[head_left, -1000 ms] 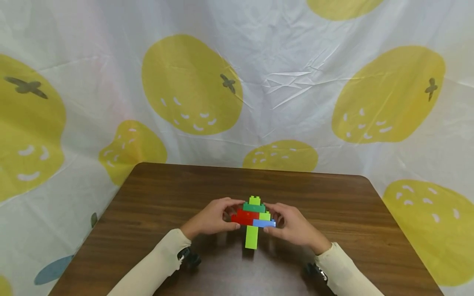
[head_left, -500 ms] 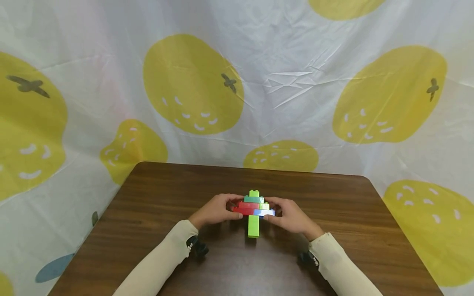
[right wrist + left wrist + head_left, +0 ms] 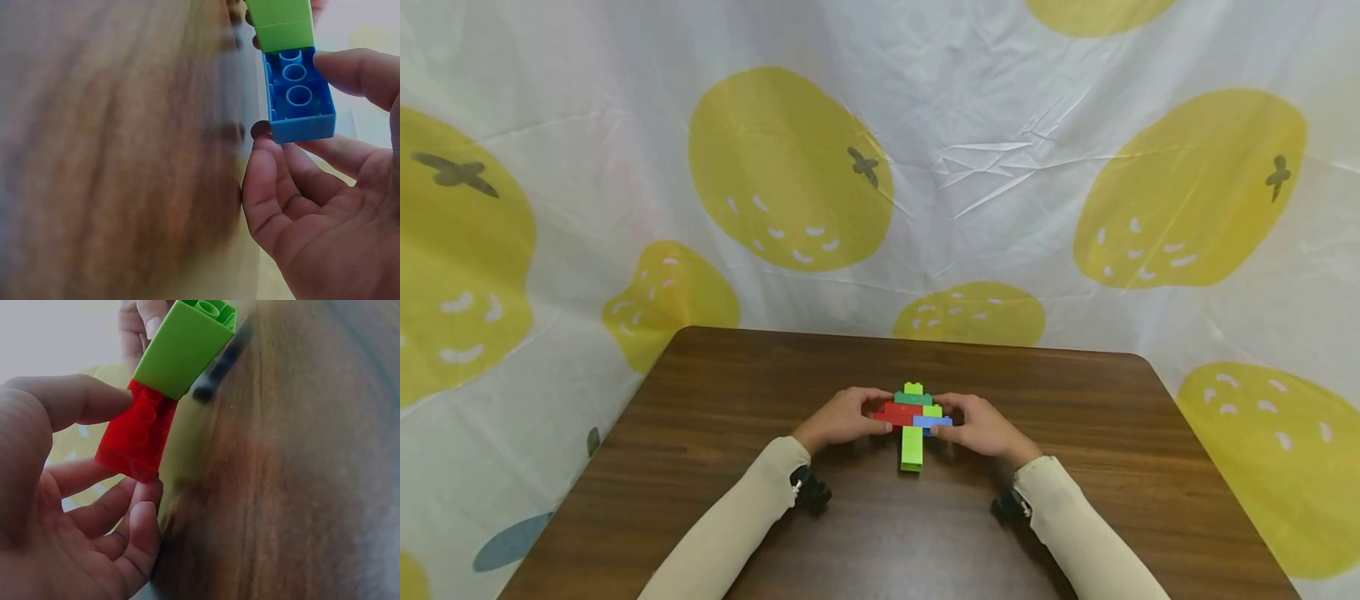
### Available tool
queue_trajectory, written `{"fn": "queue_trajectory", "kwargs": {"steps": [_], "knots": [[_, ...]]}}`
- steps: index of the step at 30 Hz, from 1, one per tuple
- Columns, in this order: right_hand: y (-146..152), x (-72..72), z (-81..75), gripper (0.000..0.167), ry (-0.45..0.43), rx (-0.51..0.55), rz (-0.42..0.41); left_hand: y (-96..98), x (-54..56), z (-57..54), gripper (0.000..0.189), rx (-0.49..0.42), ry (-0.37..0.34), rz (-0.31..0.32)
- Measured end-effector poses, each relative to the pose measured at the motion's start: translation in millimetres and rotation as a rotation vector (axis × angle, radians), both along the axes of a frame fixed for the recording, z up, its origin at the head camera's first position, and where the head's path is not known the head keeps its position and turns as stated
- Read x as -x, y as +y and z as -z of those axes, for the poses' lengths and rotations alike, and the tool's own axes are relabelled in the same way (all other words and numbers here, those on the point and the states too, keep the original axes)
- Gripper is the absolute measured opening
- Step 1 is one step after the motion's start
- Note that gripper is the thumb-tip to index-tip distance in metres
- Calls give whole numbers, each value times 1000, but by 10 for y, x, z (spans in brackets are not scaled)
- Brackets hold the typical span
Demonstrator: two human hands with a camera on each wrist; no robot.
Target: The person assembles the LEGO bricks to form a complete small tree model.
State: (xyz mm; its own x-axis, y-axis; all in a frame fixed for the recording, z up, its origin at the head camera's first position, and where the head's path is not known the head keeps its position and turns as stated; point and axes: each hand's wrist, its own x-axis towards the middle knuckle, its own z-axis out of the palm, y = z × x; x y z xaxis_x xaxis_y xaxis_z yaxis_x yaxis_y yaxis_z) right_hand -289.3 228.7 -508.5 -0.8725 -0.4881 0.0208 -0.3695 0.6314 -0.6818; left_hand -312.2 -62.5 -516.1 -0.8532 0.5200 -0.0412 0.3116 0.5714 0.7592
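Note:
A tree-shaped build of toy building bricks is held up between both hands in the head view. Its lime trunk [image 3: 912, 448] points towards me, below a row of red brick [image 3: 889, 419] and blue brick [image 3: 932, 422]. Narrower layers rise above, through a green brick [image 3: 913, 399] to a small lime brick on top. My left hand [image 3: 848, 417] pinches the red end, thumb on the near side. On the opposite side, my right hand [image 3: 985, 425] pinches the blue end. Both wrist views show hollow brick undersides, red [image 3: 137, 428] and blue [image 3: 299, 97].
The brown wooden table [image 3: 760, 367] spreads below the build and hands. Behind it hangs a white curtain [image 3: 925, 225] printed with yellow fruit. Dark devices are strapped at both wrists, the left device [image 3: 812, 490] and the right device [image 3: 1011, 506].
Both hands have carried the brick build farther from me, with the larger shift in the first half second. The trunk's open end now shows. Both grips stay the same.

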Motion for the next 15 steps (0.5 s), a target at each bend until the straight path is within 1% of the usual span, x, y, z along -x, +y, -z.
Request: {"fn": "queue_trajectory", "kwargs": {"steps": [5, 9, 15], "knots": [[4, 46, 18, 63, -23, -7, -21, 4, 27, -7, 63, 36, -19, 7], [5, 64, 18, 63, -45, -4, -25, 4, 42, -7, 62, 48, -28, 13], [-5, 105, 18, 62, -59, -26, -9, -3, 73, 7, 61, 50, -43, -5]]}}
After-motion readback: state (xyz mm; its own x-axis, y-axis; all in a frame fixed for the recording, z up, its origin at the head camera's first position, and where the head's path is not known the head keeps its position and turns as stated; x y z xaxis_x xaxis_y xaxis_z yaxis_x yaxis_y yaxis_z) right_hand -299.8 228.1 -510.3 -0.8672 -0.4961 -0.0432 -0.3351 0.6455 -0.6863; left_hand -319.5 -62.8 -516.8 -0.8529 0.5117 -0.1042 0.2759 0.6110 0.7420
